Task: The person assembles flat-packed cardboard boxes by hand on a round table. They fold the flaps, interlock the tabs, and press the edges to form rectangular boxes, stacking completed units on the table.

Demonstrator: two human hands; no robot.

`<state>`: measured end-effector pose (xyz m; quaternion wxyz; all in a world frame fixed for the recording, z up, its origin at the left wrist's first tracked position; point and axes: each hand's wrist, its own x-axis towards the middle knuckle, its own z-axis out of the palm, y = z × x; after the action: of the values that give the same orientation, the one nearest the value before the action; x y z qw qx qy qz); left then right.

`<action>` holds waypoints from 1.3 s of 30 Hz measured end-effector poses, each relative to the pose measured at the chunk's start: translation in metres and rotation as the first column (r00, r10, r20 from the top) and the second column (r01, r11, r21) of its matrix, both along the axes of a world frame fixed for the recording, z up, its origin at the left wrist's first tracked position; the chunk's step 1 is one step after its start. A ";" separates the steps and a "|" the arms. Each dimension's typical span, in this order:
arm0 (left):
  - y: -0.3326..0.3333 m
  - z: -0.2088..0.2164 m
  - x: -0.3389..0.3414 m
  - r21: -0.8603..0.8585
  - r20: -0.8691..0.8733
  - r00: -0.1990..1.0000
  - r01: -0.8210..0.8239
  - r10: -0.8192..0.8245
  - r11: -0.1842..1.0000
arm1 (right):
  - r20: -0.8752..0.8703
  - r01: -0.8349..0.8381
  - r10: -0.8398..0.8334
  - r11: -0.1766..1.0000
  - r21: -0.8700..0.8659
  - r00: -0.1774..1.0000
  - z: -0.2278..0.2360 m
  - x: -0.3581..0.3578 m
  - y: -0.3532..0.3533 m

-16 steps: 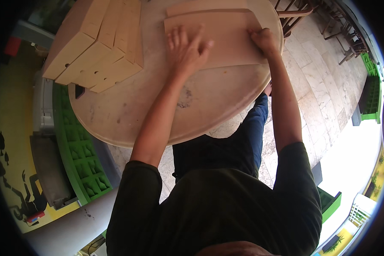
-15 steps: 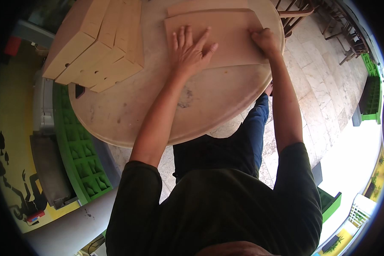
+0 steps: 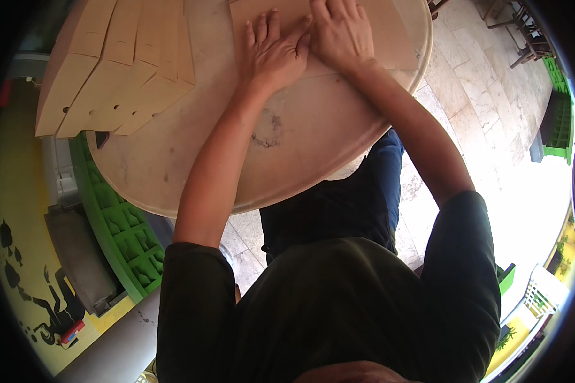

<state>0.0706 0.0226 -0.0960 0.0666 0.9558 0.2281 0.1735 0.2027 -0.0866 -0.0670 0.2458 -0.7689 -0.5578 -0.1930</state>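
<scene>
A flat brown cardboard piece (image 3: 383, 38) lies on the round table at the top of the view, its upper part cut off by the frame. My left hand (image 3: 275, 54) rests flat on its left part, fingers spread, the palm near its lower edge. Right beside it, my right hand (image 3: 344, 32) is on the cardboard with bent fingers drawn together. The thumb side of the right hand meets the left fingertips and thumb. Whether anything is pinched in the right fingers is hidden.
Several folded brown cardboard boxes (image 3: 118, 70) stand packed together at the table's left side. A small dark object (image 3: 101, 139) pokes out beneath them. The pale round tabletop (image 3: 172, 166) has a curved edge close to my body. Wooden chairs (image 3: 530, 38) stand at the far right.
My right hand has left the cardboard's right edge and moved left, up against my left hand. The left hand stays flat on the cardboard. The whole view has shifted, with the table higher up.
</scene>
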 end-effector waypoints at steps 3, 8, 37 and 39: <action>-0.002 0.007 0.000 0.084 -0.125 0.991 -0.038 0.048 0.996 | 0.051 0.063 -0.056 0.988 -0.145 0.997 0.001 0.007 0.004; -0.005 0.014 -0.003 0.034 -0.103 0.994 -0.036 0.039 0.999 | 0.099 0.061 -0.064 0.998 0.027 0.993 0.002 0.014 0.008; 0.029 0.091 -0.041 -0.903 0.424 0.746 0.390 0.513 0.179 | -0.838 0.291 0.092 0.913 0.287 0.537 0.012 -0.037 -0.141; 0.001 0.106 -0.051 -0.801 0.579 0.671 0.573 0.464 0.172 | -0.920 0.302 0.182 0.907 0.294 0.348 0.018 -0.044 -0.148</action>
<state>0.0200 0.0235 0.0104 0.7563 0.5184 0.1926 0.3494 0.1590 -0.2344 -0.0485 0.6688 -0.6886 -0.2321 0.1570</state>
